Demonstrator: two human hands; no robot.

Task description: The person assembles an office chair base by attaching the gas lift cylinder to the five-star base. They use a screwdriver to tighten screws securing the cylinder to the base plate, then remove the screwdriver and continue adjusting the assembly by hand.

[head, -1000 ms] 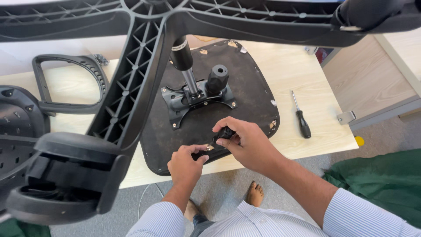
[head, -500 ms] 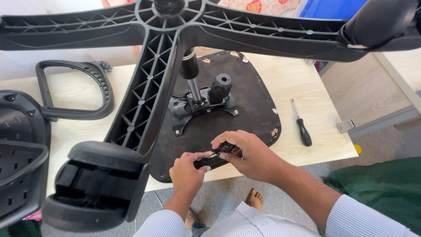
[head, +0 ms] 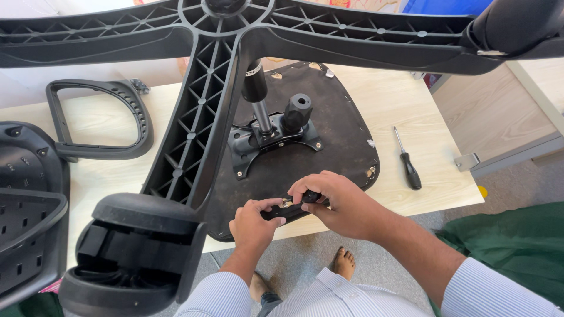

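R fingers (head: 310, 189) were curled and pinched round a small black knob (head: 310, 197), thumb underneath, while the L hand (head: 254, 222) had thumb & forefinger pressed together on the other end of a short black lever/bracket (head: 281, 211), a brass-coloured bit just visible between the two grips. The piece sat at the near edge of the upturned seat pan (head: 341, 147), which lay on the wooden tabletop (head: 405, 100) & overhung its front edge. Judging by looks: rigid plastic/metal, light, not fragile, prob. a bit slick on the moulded knob, so a fingertip pinch on the knob plus a steadying grip on the bar seemed the right hold; cannot tell if it's threaded in or loose. Further out, the tilt mechanism plate (head: 273, 141) was bolted mid-seat w/ the gas-lift column (head: 255, 94) rising to the five-star base (head: 200, 117), whose caster (head: 132, 246) hung near the L hand, so the heavy, top-loaded part was there, not in the fingers. A black-handled screwdriver (head: 407, 161) lay toward the tabletop's R edge, apart from the seat; a loop armrest (head: 100, 120) lay toward the L side, beside a perforated backrest (head: 26, 199) at the L edge.
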